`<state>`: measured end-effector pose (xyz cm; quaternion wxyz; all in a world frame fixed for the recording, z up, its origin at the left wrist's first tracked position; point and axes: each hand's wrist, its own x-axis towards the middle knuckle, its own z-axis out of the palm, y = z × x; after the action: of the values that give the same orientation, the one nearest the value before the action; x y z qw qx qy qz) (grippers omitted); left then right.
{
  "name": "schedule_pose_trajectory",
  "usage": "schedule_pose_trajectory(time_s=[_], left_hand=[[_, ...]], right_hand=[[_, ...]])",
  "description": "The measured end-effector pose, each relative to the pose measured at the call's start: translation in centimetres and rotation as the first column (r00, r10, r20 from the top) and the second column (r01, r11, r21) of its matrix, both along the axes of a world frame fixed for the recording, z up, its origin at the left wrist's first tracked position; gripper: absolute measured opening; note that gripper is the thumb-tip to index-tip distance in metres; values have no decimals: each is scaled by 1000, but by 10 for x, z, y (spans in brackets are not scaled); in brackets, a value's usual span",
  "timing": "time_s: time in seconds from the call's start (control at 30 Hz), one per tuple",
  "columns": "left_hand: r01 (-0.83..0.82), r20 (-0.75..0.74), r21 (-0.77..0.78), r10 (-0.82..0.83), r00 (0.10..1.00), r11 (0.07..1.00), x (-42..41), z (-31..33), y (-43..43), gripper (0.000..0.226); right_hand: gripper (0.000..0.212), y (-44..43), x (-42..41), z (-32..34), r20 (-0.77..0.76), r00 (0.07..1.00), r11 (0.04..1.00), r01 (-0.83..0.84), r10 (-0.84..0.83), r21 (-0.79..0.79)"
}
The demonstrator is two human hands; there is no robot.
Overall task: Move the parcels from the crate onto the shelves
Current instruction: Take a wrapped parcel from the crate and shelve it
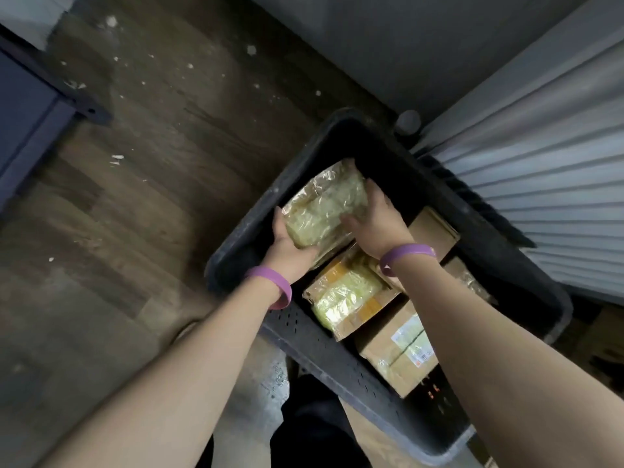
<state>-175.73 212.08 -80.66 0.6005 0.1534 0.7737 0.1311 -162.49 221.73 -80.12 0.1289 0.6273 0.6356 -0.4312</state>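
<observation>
A dark plastic crate (304,336) stands on the floor and holds several parcels. Both my hands hold a parcel wrapped in clear tape (320,204), tilted up at the crate's far left end. My left hand (287,246) grips its near lower corner from below. My right hand (374,217) lies on its right side, fingers wrapped over the edge. Under my wrists lies another taped cardboard parcel (347,295). A brown box with a white label (395,352) sits nearer me. More brown boxes (435,228) lie along the crate's right side.
The wooden floor (152,184) spreads to the left, speckled with white bits. A dark blue shelf frame (30,109) stands at the far left. A ribbed roller shutter (547,184) rises just right of the crate. My dark trousers (314,430) show below.
</observation>
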Motion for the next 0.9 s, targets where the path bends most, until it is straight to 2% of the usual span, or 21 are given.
schedule_pose_trajectory(time_s=[0.07,0.13,0.27,0.33,0.43,0.57,0.7,0.77,0.83,0.9], left_hand=[[-218,67,-18,218,974,976,4,7,-2,83],[-315,84,-1,314,946,949,10,27,-8,64],[-413,15,-44,414,910,910,17,106,-16,34],[-438,-34,-65,436,899,897,17,154,-16,31],[-465,-32,-47,464,885,884,13,244,-15,29],[-419,-122,169,441,889,892,2,351,-18,21],[-377,-61,278,408,911,883,-17,444,-21,39],[-333,-52,340,371,927,880,-31,488,-21,49],[-243,-79,417,301,950,876,-46,531,-20,52],[-114,-128,492,201,971,863,-56,572,-21,48]], right_hand=[[78,-5,5,7,-42,992,993,121,-121,3],[78,-14,13,28,-46,980,980,197,-196,22],[67,-35,25,108,-65,954,956,290,-292,-38],[61,-41,30,157,-92,936,939,331,-339,-91],[57,-48,31,244,-174,876,893,439,-451,-104],[56,-59,24,350,-214,801,827,555,-560,-88],[42,-68,21,434,-308,705,751,659,-639,-50],[51,-71,19,470,-391,693,781,612,-606,-126],[60,-73,16,502,-471,712,848,492,-521,-195],[49,-75,12,533,-545,689,870,455,-478,-188]])
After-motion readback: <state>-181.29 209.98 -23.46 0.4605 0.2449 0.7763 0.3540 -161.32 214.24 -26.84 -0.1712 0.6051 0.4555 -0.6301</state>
